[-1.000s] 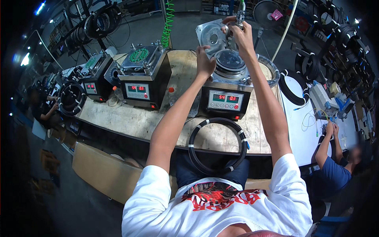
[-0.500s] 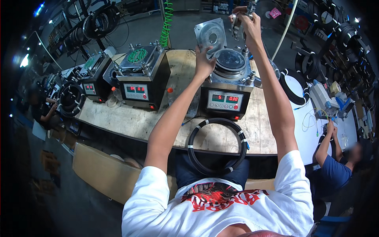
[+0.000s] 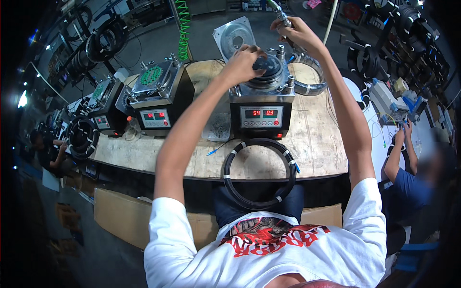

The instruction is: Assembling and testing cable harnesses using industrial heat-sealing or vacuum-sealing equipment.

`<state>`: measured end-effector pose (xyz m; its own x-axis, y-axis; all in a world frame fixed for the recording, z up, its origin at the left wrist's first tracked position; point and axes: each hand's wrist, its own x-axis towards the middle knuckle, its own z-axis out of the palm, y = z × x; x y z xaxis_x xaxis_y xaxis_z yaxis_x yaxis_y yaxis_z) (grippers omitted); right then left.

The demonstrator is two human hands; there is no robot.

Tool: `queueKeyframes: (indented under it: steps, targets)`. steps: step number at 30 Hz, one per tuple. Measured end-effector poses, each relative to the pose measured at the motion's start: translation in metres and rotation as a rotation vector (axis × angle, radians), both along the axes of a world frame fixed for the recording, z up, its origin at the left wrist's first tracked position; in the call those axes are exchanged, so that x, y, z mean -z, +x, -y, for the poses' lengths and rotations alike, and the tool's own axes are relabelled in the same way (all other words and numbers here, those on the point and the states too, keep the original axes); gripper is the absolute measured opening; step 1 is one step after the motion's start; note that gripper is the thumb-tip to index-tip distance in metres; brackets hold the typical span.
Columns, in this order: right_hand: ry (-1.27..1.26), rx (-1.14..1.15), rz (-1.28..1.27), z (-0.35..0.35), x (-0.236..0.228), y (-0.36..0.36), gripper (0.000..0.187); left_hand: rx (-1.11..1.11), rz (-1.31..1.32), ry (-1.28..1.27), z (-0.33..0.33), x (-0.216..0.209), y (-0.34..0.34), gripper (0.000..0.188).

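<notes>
From here I see the right hand wrapped round a slim metal tool, its long axis slanting from a green upper-left end toward lower right, probably raised to clear the machine; the left hand curls over the round dark plate on top, perhaps steadying it, though whether it pinches I cannot tell

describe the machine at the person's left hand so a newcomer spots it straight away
Start at the pale wooden bench and find the black cable coil at its front edge. Just behind the coil stands a boxy machine with a red-digit display, the person's left hand at its top. Its round disc is dark, whereas the two similar machines to its left carry green discs.
</notes>
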<state>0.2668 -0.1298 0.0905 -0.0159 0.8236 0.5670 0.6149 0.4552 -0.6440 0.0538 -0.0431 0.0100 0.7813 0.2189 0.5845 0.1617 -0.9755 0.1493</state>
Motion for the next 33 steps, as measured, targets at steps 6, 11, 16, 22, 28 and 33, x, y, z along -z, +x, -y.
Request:
queueKeyframes:
  steps: [6, 11, 16, 22, 28, 33]
  targets:
    - [-0.153, -0.011, -0.031, 0.034, -0.012, -0.008, 0.026, 0.027, -0.425, 0.150, -0.014, -0.022, 0.022, 0.044]
    - [-0.184, 0.009, -0.102, 0.047, -0.007, -0.016, 0.026, 0.034, -0.716, 0.315, 0.000, -0.033, 0.040, 0.052]
    - [-0.060, 0.033, -0.129, 0.047, 0.003, -0.031, 0.026, 0.081, -0.657, 0.340, 0.000, -0.009, 0.031, 0.059]
    - [0.032, 0.076, -0.159, 0.022, 0.035, -0.029, 0.023, -0.108, -0.119, 0.079, 0.002, -0.004, 0.003, 0.036]
    - [0.126, 0.231, -0.111, 0.006, 0.062, -0.040, 0.019, -0.202, 0.356, -0.164, 0.008, 0.002, -0.026, 0.031]
    - [-0.100, 0.072, -0.433, 0.006, 0.058, -0.077, 0.022, -0.285, 0.483, -0.127, 0.013, -0.005, -0.054, 0.029]
